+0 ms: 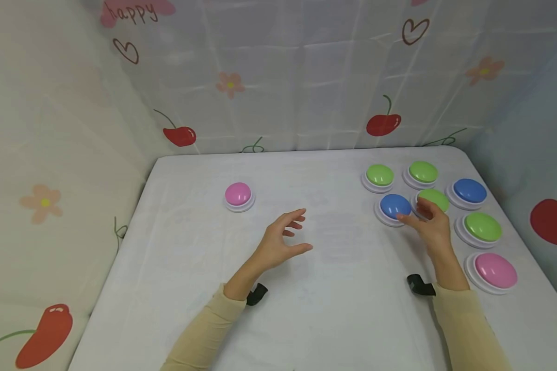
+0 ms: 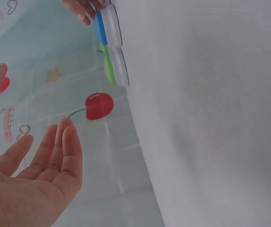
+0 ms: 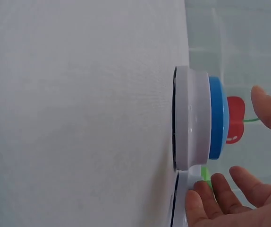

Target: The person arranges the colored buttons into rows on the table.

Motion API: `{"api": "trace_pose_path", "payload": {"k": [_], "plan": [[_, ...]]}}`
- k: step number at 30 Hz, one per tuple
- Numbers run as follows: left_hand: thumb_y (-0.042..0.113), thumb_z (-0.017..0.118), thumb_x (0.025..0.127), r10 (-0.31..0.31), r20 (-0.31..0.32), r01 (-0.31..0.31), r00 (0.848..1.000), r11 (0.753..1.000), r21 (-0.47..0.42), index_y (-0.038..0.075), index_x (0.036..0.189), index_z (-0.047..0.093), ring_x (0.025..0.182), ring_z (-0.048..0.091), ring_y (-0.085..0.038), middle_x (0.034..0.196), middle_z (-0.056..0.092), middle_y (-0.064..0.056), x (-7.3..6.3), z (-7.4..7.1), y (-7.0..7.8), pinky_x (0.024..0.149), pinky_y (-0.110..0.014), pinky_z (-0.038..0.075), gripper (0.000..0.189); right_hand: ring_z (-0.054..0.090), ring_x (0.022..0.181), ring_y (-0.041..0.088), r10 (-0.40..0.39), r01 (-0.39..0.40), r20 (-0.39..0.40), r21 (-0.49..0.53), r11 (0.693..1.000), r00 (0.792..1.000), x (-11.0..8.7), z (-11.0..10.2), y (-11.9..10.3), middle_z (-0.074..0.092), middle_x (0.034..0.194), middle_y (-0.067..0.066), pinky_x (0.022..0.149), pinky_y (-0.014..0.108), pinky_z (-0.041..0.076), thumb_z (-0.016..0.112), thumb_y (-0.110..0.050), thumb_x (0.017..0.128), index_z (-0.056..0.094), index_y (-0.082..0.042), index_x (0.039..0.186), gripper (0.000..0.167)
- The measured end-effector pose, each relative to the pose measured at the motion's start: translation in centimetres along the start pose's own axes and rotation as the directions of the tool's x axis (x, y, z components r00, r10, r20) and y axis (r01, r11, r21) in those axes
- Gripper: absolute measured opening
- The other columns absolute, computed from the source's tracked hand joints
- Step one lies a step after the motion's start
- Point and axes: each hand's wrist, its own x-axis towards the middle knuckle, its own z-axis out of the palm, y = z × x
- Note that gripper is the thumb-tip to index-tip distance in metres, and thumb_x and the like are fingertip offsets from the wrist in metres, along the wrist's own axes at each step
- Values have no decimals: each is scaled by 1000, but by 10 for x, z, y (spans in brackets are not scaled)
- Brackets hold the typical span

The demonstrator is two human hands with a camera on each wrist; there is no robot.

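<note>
Blue and domed, one button (image 1: 394, 205) is set toward the desk's (image 1: 329, 319) far right corner, overhung by the right hand (image 1: 430, 226), its thumb and fingers spread and contact unclear, while the left hand (image 1: 278, 244), likewise spread, is held nearest a pink button (image 1: 238, 194) toward the far left corner.

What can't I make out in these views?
- Head: part of one green button, covered by the right hand.
- Right wrist: most of a green dome, behind the blue button and that hand.
- Left wrist: most of the right hand, cut off by the top edge.
</note>
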Motion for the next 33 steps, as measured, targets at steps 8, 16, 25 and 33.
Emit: {"api": "trace_pose_path", "payload": {"k": [8,16,25,33], "plan": [[12,81,78,-8,1,8,1000,1000,-4,11,144,46,114,59,-36,129,58,-11,0,0,-3,93,-41,53,75,34,142,38,1,0,58,-9,1000,998,5,7,2,31,156,23,117,41,34,75,-21,87,26,-2,153,85],[13,81,79,-15,14,15,1000,1000,-11,10,144,46,113,58,-37,129,57,-18,0,1,-4,93,-44,53,74,36,139,44,-36,42,74,-81,996,997,8,15,3,31,153,30,114,54,33,76,-14,85,23,4,152,88],[14,81,80,-38,24,39,999,999,-21,11,144,47,113,59,-35,129,57,-20,1,3,-8,94,-47,52,73,38,137,46,-55,60,39,-131,990,998,9,19,6,34,150,33,112,54,35,77,-8,82,25,9,150,87],[13,81,80,-73,33,73,997,997,-14,12,145,46,113,59,-34,131,56,-20,6,8,-14,94,-47,52,74,41,135,45,-54,57,25,-151,987,998,9,18,6,38,148,33,110,55,37,78,-15,83,30,8,148,84]]}}
